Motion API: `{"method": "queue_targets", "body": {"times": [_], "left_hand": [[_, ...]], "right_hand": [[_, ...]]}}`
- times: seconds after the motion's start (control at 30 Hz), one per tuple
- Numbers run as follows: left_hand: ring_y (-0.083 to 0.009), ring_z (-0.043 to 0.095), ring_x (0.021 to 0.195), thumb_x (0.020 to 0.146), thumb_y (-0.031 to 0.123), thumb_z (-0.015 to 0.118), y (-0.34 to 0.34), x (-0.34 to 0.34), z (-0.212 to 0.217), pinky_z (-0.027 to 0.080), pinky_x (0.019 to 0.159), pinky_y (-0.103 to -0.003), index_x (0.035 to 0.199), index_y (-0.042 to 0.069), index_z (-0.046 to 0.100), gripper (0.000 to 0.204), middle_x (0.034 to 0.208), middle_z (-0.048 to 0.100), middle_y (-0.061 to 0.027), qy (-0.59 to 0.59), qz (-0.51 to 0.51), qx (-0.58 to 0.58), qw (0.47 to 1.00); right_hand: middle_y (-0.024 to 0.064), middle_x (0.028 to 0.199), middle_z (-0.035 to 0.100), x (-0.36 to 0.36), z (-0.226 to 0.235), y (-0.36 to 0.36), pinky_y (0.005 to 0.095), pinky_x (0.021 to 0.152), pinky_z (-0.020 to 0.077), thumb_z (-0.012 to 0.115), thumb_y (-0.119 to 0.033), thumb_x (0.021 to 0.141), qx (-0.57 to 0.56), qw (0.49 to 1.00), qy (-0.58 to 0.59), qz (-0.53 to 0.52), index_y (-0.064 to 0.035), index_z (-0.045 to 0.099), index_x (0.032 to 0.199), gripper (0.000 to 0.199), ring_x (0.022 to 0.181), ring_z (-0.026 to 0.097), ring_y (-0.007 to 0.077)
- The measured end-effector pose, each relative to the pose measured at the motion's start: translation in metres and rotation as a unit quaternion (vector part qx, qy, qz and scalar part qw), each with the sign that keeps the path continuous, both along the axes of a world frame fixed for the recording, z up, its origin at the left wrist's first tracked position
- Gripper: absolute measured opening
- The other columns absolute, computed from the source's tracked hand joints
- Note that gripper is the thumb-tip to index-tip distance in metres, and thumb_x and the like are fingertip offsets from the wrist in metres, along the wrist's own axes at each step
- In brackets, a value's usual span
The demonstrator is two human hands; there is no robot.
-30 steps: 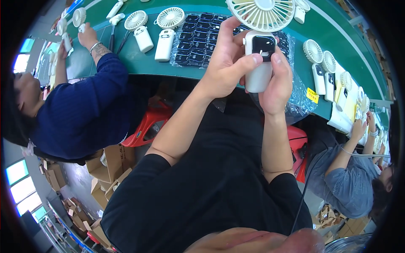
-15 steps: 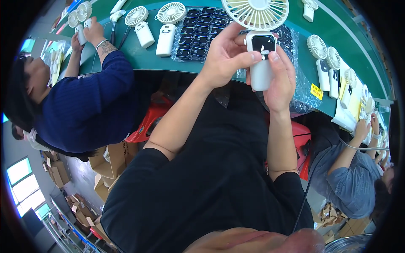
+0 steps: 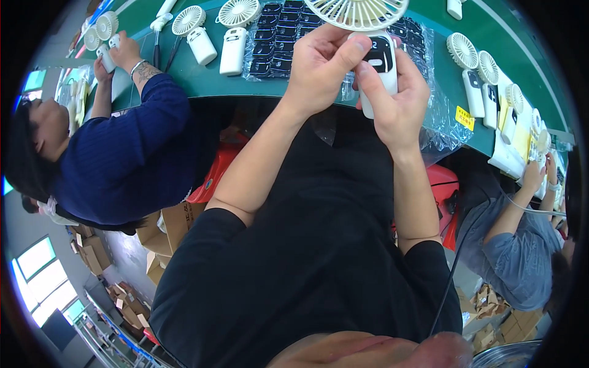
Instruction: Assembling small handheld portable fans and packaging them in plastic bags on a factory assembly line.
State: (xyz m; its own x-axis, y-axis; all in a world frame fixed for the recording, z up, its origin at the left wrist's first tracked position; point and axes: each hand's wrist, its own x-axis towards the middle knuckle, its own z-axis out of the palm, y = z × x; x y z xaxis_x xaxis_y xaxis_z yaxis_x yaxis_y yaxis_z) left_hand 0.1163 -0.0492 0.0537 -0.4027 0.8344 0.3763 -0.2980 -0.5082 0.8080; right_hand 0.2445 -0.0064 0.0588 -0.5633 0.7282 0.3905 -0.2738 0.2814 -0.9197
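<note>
Both my hands hold a white handheld fan [image 3: 368, 108] above the near edge of the table, its round slatted head [image 3: 359, 13] running past the top of the picture. A glossy black panel [image 3: 380, 56] on the handle has a pale oval button and a small lit sign. My left hand [image 3: 316, 73] grips the handle's upper left, its thumb pressed at the panel's top corner. Around the right side wraps my right hand [image 3: 400, 113], with its thumb across the handle's left edge just below the panel. Fingers behind the handle are hidden.
Behind the fan, rows of black panels [image 3: 279, 40] lie in clear plastic on the green table [image 3: 211, 89]. White fans stand left [image 3: 233, 50] and right [image 3: 473, 93]. Co-workers sit on both sides, the left one in a blue sweater [image 3: 123, 153], the right one in grey [image 3: 521, 257].
The fan has shifted slightly up and left in view and turned a little. My left thumb has moved up to the panel's top corner, my right thumb across to the handle's left edge.
</note>
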Motion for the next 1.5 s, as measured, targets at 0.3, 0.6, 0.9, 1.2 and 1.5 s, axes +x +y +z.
{"method": "queue_targets", "body": {"times": [0.3, 0.6, 0.9, 1.2, 1.5], "left_hand": [[-0.0202, 0.072, 0.091, 0.091, 0.007, 0.062, 0.010, 0.015, 0.015, 0.058, 0.076, -0.030, 0.108, -0.006, 0.064, 0.021, 0.097, 0.071, -0.0133, 0.017, 0.030, 0.003, 0.999], [-0.0168, 0.070, 0.090, 0.095, 0.012, 0.059, 0.003, 0.002, 0.004, 0.057, 0.073, -0.029, 0.115, -0.003, 0.063, 0.026, 0.105, 0.071, -0.0141, 0.067, -0.015, -0.061, 0.996], [-0.0101, 0.064, 0.081, 0.099, 0.016, 0.055, -0.002, 0.008, 0.013, 0.050, 0.059, -0.024, 0.125, -0.001, 0.062, 0.032, 0.113, 0.071, -0.0099, 0.067, -0.069, -0.040, 0.995], [-0.0136, 0.067, 0.093, 0.096, 0.013, 0.059, 0.001, 0.002, -0.008, 0.055, 0.066, -0.026, 0.129, -0.002, 0.057, 0.037, 0.118, 0.069, -0.0128, 0.016, -0.125, -0.027, 0.992], [-0.0186, 0.067, 0.105, 0.088, 0.003, 0.067, -0.004, 0.019, -0.002, 0.060, 0.074, -0.029, 0.134, 0.000, 0.052, 0.049, 0.124, 0.066, -0.0137, 0.087, -0.066, 0.002, 0.994]], "right_hand": [[0.0037, 0.086, 0.067, 0.002, 0.000, -0.003, 0.0202, 0.060, 0.0464, 0.058, -0.018, 0.100, -0.118, 0.991, 0.058, 0.008, 0.0047, 0.060, 0.125, 0.033, 0.071, 0.060, 0.0056], [0.0106, 0.083, 0.067, 0.009, -0.008, 0.005, 0.0237, 0.048, 0.0484, 0.055, -0.018, 0.099, -0.206, 0.976, 0.043, 0.044, 0.0052, 0.058, 0.121, 0.033, 0.056, 0.062, 0.0137], [0.0107, 0.081, 0.065, 0.018, 0.008, 0.001, 0.0219, 0.047, 0.0468, 0.062, -0.017, 0.094, -0.125, 0.991, 0.018, 0.036, 0.0034, 0.059, 0.115, 0.030, 0.056, 0.061, 0.0135], [0.0096, 0.084, 0.065, 0.021, 0.000, 0.004, 0.0221, 0.045, 0.0467, 0.059, -0.021, 0.096, -0.124, 0.991, -0.032, 0.043, 0.0043, 0.058, 0.117, 0.033, 0.057, 0.062, 0.0141], [0.0114, 0.082, 0.065, 0.027, -0.004, 0.002, 0.0249, 0.039, 0.0446, 0.042, -0.030, 0.102, -0.180, 0.982, 0.009, 0.058, 0.0047, 0.054, 0.124, 0.042, 0.054, 0.062, 0.0167]]}}
